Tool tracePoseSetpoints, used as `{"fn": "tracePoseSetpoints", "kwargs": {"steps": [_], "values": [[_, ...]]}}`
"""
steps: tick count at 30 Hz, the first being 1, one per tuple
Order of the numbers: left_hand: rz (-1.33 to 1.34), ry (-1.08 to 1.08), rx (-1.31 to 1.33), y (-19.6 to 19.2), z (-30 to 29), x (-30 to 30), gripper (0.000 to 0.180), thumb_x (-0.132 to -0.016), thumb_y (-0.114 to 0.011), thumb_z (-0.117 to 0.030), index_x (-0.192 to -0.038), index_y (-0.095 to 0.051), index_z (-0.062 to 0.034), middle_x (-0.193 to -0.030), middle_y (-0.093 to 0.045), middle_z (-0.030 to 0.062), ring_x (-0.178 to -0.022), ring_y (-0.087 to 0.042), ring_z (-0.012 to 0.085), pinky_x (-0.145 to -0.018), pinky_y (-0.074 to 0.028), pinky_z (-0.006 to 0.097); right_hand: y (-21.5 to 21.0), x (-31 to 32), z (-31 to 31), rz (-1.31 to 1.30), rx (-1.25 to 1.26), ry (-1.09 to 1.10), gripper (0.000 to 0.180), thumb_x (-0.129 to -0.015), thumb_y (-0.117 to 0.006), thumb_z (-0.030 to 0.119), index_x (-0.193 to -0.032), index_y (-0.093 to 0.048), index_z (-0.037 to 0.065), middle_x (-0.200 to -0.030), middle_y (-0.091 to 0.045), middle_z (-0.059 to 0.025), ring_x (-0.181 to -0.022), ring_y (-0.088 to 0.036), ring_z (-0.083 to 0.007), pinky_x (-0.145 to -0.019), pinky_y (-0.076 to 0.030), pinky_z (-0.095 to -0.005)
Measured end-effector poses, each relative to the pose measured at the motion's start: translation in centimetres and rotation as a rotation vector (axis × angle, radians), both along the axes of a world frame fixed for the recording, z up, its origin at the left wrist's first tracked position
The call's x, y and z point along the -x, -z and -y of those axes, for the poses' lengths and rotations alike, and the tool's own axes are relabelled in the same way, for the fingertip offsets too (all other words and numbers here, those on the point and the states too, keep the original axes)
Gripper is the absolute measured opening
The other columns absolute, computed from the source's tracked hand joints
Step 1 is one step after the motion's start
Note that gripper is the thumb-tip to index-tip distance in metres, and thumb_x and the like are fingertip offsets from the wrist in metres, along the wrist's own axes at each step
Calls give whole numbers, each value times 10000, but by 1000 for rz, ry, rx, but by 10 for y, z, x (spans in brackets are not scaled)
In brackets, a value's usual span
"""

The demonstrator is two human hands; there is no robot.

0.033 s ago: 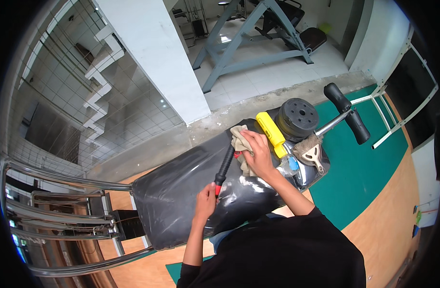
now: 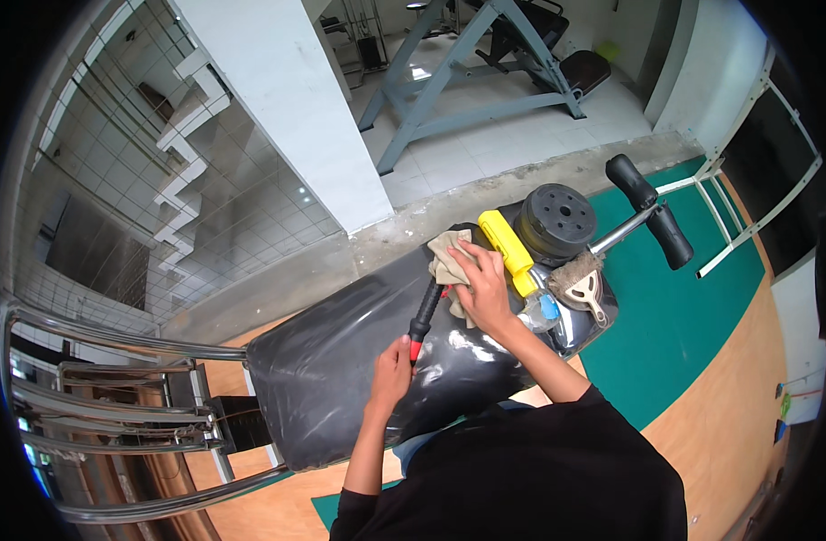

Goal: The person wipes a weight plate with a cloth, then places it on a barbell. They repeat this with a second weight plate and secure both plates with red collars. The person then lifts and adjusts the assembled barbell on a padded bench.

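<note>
A black ridged rod with red bands (image 2: pixel 424 309) slants over the black padded bench (image 2: pixel 332 361). My left hand (image 2: pixel 391 374) is closed round its nearer end, by a red band. At the far end, my right hand (image 2: pixel 487 293) presses a beige cloth (image 2: pixel 449 260) against the rod, fingers bent over the fabric. The cloth hides the rod's far tip. Close beyond my right hand lies a yellow dumbbell-shaped thing (image 2: pixel 506 245). A clear bottle with a blue label (image 2: pixel 543 309) lies beside my right wrist.
Black weight plates (image 2: pixel 559 221) are stacked at the bench's far right, with a cream-handled brush (image 2: pixel 582 281) nearby. Black foam rollers (image 2: pixel 647 212) stick out beyond. Chrome rails (image 2: pixel 133 338) stand at left, a white pillar (image 2: pixel 287 108) behind, and a grey machine frame (image 2: pixel 449 81) farther back.
My left hand has shifted slightly up and right with the rod. The cloth under my right hand has moved a little to the left and spread.
</note>
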State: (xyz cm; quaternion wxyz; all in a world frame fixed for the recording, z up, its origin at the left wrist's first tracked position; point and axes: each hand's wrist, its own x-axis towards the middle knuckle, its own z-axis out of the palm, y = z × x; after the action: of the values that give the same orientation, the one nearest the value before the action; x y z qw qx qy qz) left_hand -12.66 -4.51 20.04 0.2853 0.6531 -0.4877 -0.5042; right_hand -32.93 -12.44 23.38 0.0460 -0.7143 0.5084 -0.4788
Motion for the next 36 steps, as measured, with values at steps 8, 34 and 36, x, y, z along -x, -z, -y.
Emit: {"fn": "tracePoseSetpoints", "kwargs": {"steps": [8,34,36], "values": [[62,196,223,-42,96,78,451,-1004,-280,-341,-839,-536,-8,-515,-497,58,-444,-493,129,-456,-387,315,-13,78,55,-212,99,2,502,-621,-630,-26,-1103,-627,114,-1145,-564,-77,-953,-523,-305,-806,-443,-391],[37,386,50,-1,273,155,355,-978,-386,-304,-892,-546,0,-632,-557,257,-645,-553,466,-568,-438,484,14,146,223,-177,-232,281,542,-620,-645,-12,-1142,-599,125,-1114,-512,-127,-984,-463,-346,-826,-436,-419],[38,389,113,8,278,160,355,-976,-396,-313,-894,-552,-6,-628,-556,251,-633,-553,458,-561,-436,481,17,126,203,-246,-244,78,555,-607,-659,0,-1140,-603,145,-1112,-514,-100,-985,-456,-320,-848,-438,-409]]}}
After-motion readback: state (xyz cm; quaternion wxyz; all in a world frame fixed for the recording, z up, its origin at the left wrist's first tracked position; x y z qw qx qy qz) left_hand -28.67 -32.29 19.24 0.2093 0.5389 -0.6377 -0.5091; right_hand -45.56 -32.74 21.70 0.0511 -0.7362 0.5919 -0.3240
